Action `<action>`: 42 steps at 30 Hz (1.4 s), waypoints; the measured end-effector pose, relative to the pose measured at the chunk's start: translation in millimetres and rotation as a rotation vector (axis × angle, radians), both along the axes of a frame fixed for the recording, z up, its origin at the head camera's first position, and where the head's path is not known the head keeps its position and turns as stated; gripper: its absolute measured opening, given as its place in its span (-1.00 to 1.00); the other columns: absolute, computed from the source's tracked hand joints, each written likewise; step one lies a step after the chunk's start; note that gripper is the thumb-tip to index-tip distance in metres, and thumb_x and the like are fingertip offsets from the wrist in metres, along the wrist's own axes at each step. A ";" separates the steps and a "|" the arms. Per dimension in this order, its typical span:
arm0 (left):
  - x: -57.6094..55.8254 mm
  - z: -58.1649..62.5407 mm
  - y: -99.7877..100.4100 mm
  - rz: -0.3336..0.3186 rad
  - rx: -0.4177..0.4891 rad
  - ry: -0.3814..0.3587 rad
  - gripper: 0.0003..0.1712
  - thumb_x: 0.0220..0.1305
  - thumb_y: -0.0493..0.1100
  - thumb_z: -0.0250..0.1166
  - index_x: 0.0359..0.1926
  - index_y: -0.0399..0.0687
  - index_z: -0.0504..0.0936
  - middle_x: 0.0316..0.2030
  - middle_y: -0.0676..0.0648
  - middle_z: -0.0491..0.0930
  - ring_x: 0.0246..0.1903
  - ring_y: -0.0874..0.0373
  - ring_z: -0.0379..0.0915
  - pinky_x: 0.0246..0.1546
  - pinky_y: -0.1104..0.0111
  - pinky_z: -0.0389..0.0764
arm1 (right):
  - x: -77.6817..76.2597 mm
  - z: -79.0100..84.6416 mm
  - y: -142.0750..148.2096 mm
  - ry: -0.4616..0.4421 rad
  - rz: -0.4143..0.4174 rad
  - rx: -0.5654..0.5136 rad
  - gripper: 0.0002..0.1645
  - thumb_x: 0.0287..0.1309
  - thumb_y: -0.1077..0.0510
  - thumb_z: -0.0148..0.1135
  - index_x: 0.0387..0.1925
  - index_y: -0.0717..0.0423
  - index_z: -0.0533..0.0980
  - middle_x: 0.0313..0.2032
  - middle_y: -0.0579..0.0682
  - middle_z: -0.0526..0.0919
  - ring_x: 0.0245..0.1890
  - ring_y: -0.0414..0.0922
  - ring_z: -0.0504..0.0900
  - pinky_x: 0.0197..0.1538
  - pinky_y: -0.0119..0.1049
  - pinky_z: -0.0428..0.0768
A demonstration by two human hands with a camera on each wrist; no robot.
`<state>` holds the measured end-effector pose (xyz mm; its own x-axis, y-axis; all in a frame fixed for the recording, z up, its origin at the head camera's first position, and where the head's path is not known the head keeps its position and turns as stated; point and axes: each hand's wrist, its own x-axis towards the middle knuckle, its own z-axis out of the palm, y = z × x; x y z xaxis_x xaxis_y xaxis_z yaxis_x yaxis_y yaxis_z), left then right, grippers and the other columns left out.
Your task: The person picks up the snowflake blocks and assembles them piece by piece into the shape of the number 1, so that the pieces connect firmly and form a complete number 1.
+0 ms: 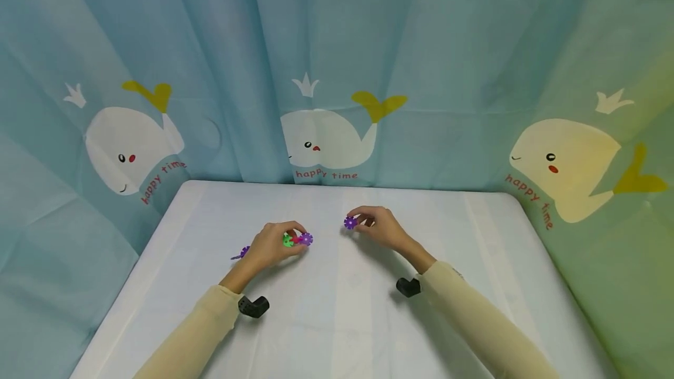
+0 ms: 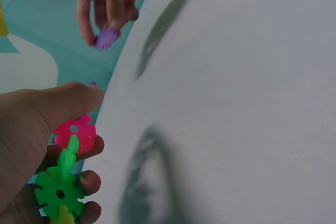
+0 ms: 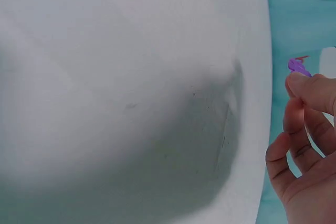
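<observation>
My left hand [image 1: 270, 245] grips a chain of interlocking notched plastic discs. At its front end, beyond the thumb, sits a purple disc [image 1: 306, 239]. The left wrist view shows a pink disc [image 2: 79, 129] under the thumb, then a green disc [image 2: 50, 188] with a yellow piece [image 2: 64, 215] slotted into it. Behind the hand, another purple disc [image 1: 244, 251] pokes out beside the wrist. To the right and slightly farther back, my right hand [image 1: 385, 228] pinches a single purple disc [image 1: 350, 223] between thumb and fingertips. A gap separates this disc from the chain.
Both hands are over a table with a white cloth [image 1: 347, 309]. A blue curtain [image 1: 447, 75] with whale prints hangs along the table's far edge and sides. Black wrist-worn devices [image 1: 254, 307] jut inward near both cuffs.
</observation>
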<state>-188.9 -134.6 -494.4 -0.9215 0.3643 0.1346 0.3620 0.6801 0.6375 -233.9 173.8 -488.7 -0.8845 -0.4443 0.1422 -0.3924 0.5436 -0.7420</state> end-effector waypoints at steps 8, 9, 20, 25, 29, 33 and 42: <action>-3.5 0.1 5.8 -0.110 0.020 -0.031 -0.66 0.20 -0.08 0.53 -0.01 0.10 0.69 -0.28 0.08 0.69 -0.26 0.14 0.53 -0.17 0.19 0.57 | 29.9 0.3 26.4 -0.008 -0.013 -0.068 -0.67 0.20 0.30 0.45 -0.01 0.01 0.71 -0.26 -0.10 0.77 -0.32 -0.17 0.68 -0.23 -0.31 0.63; -3.3 0.7 6.9 -0.113 0.019 -0.031 -0.66 0.20 -0.09 0.53 -0.01 0.10 0.69 -0.29 0.08 0.69 -0.26 0.15 0.53 -0.17 0.19 0.58 | 33.4 0.0 29.1 -0.005 -0.021 -0.072 -0.68 0.19 0.29 0.46 -0.01 0.01 0.71 -0.26 -0.11 0.78 -0.31 -0.18 0.69 -0.22 -0.31 0.63; -1.4 9.9 13.9 -0.134 0.001 -0.051 -0.67 0.21 -0.11 0.52 -0.02 0.06 0.68 -0.36 0.13 0.65 -0.38 0.22 0.50 -0.28 0.31 0.57 | 53.8 6.6 43.4 -0.006 -0.059 -0.135 -0.70 0.13 0.32 0.50 -0.07 0.05 0.74 -0.24 -0.08 0.79 -0.32 -0.18 0.73 -0.21 -0.31 0.68; -2.3 13.8 19.7 -0.154 -0.004 -0.065 -0.67 0.21 -0.13 0.52 -0.02 0.05 0.68 -0.34 0.11 0.65 -0.36 0.19 0.50 -0.29 0.34 0.57 | 57.2 10.7 42.1 -0.007 -0.049 -0.153 -0.70 0.13 0.31 0.50 -0.07 0.04 0.74 -0.23 -0.09 0.79 -0.34 -0.18 0.71 -0.23 -0.31 0.68; -4.5 17.9 27.4 -0.185 -0.007 -0.080 -0.68 0.23 -0.12 0.51 0.00 0.03 0.67 -0.29 0.06 0.67 -0.31 0.18 0.49 -0.26 0.34 0.57 | 57.5 11.0 38.7 0.004 -0.031 -0.164 -0.70 0.12 0.32 0.51 -0.09 0.04 0.75 -0.23 -0.07 0.79 -0.34 -0.20 0.71 -0.25 -0.33 0.67; -6.6 22.7 35.3 -0.212 -0.010 -0.100 -0.67 0.24 -0.08 0.50 0.00 0.02 0.68 -0.27 0.06 0.67 -0.29 0.19 0.50 -0.23 0.34 0.59 | 57.6 11.0 33.3 0.031 0.001 -0.187 -0.71 0.11 0.32 0.51 -0.10 0.10 0.75 -0.23 -0.01 0.80 -0.34 -0.18 0.71 -0.26 -0.32 0.66; -6.8 29.6 48.8 -0.244 0.029 -0.103 -0.68 0.25 -0.09 0.50 -0.01 0.01 0.69 -0.29 0.06 0.68 -0.32 0.19 0.51 -0.28 0.39 0.57 | 60.9 13.9 17.4 0.064 0.018 -0.185 -0.71 0.14 0.31 0.50 -0.08 0.05 0.74 -0.21 -0.06 0.79 -0.36 -0.19 0.68 -0.27 -0.30 0.66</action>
